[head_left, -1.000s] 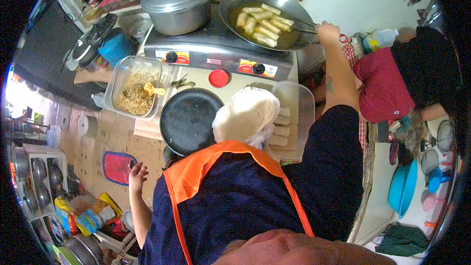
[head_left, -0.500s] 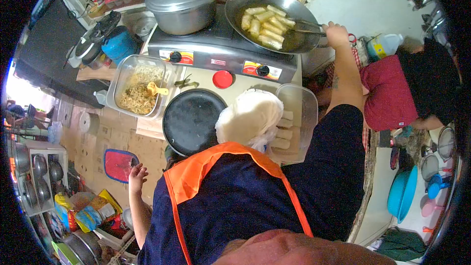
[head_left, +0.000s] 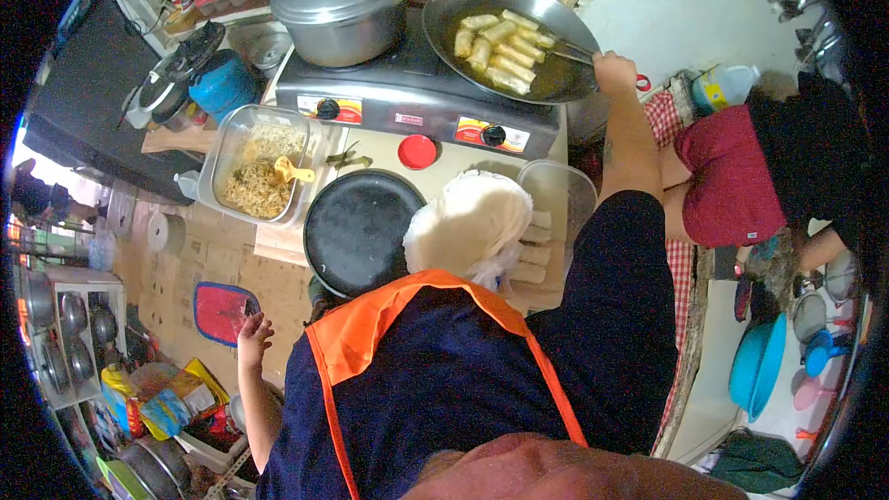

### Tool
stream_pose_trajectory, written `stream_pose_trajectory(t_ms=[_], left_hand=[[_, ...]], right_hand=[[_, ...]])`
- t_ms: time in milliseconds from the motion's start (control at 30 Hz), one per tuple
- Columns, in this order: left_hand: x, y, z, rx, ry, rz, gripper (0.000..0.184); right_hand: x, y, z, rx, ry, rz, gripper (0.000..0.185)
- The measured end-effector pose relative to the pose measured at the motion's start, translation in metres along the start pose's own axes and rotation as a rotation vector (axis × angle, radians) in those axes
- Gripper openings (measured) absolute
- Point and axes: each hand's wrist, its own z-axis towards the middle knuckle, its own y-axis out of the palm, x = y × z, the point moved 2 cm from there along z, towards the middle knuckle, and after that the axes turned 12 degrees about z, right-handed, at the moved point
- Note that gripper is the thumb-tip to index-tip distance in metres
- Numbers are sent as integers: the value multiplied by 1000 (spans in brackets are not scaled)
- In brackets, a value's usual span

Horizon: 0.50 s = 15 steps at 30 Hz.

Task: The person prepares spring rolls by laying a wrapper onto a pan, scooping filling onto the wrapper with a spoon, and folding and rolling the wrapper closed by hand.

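My right hand (head_left: 615, 73) is closed round the handle of metal tongs (head_left: 576, 53) at the right rim of a wok (head_left: 565, 20). Several pale golden rolls (head_left: 500, 32) lie in oil in the wok, with the tongs' far end beside them. Down at the left, my left hand (head_left: 253, 342) hangs with its fingers apart and slightly curled, holding nothing. A stack of white wrappers (head_left: 468, 218) on plastic sits in front of my body, next to a clear container (head_left: 569, 185) with uncooked rolls (head_left: 532, 250).
A lidded pot (head_left: 343, 14) stands on the stove (head_left: 407, 111) left of the wok. Nearer are a tub of filling (head_left: 259, 171), a black round pan (head_left: 363, 233) and a red lid (head_left: 417, 152). Another person (head_left: 732, 176) in red shorts is at the right.
My right hand has moved slightly left and closer to the wok's rim with the tongs. The person at the right has shifted. My left hand has barely moved.
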Motion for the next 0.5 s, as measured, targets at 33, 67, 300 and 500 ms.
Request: stream_pose_trajectory(t_ms=[33,67,300,500], left_hand=[[2,0,-1,12,-10,15,41],[2,1,0,11,-10,15,41],[10,10,3,-17,27,6,40],[16,14,4,-30,21,22,41]], right_hand=[[-2,-6,0,-25,8,13,12],[-1,-11,1,-50,17,27,12],[40,-34,26,-338,84,346,19],[54,-39,21,-769,438,561,27]])
